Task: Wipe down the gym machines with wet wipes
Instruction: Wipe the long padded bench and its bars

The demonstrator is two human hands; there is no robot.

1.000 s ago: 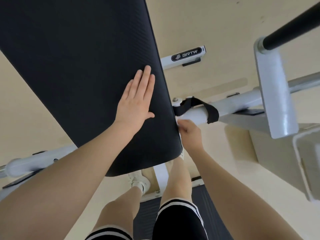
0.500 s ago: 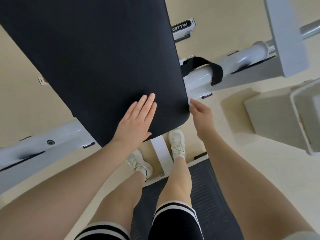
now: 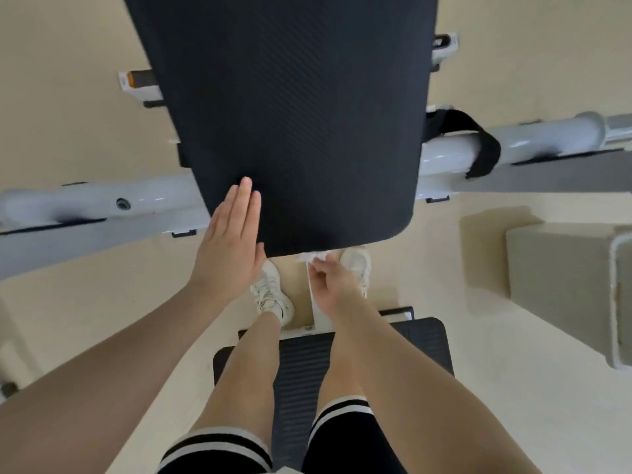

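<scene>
I look straight down at a black pad (image 3: 290, 114) that fills the upper middle of the view, its rounded near edge towards me. My left hand (image 3: 227, 241) lies flat on the pad's near left corner, fingers straight and together, palm pressing the surface, holding nothing. My right hand (image 3: 333, 285) sits just below the pad's near edge, fingers curled, pinching a crumpled white wipe (image 3: 313, 257). The wipe touches the underside of that edge, near its middle.

A pale grey tube (image 3: 102, 203) runs out from under the pad to the left, and a matching tube (image 3: 533, 142) runs out to the right. A black strap (image 3: 478, 145) loops around the right tube just beside the pad. A white bracket with an orange patch (image 3: 140, 83) shows at the pad's far left side.

Below the pad I see my two bare legs, dark shorts (image 3: 342, 439) with white stripes at the hem, and white shoes (image 3: 270, 292) on a cream floor (image 3: 68, 302). A black ribbed mat (image 3: 301, 371) lies under my knees. A grey-white block (image 3: 564, 285) stands on the floor at the right, well apart from my hands.
</scene>
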